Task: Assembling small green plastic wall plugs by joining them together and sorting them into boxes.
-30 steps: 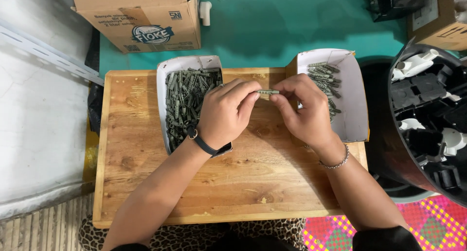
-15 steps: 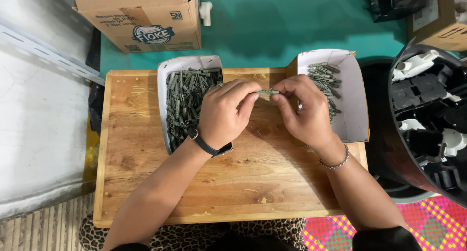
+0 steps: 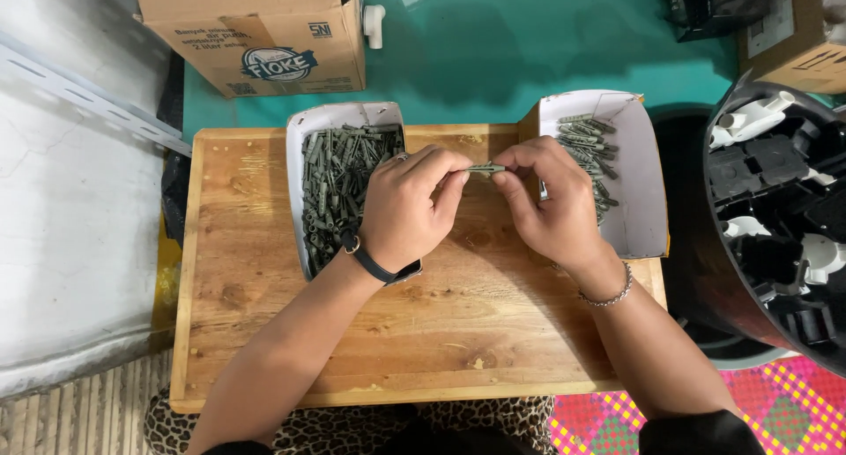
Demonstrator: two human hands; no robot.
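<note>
Both hands meet over a wooden board point(image 3: 264, 332) and pinch one small grey-green plastic plug point(image 3: 485, 168) between their fingertips. My left hand point(image 3: 407, 207), with a black wrist strap, holds the plug's left end. The right end sits in my right hand point(image 3: 551, 204), which wears a thin bracelet. To the left, a white tray point(image 3: 294, 191) is heaped with several of the same grey plugs point(image 3: 339, 182). On the right a second white tray point(image 3: 641, 191) holds a smaller pile of plugs point(image 3: 586, 142), partly hidden by my right hand.
A cardboard box point(image 3: 256, 32) stands on the teal floor point(image 3: 493, 59) behind the board. A large dark tub point(image 3: 775, 226) of black and white plastic parts is at the right. A white wall ledge point(image 3: 79, 199) runs along the left. Another box point(image 3: 793, 23) sits top right.
</note>
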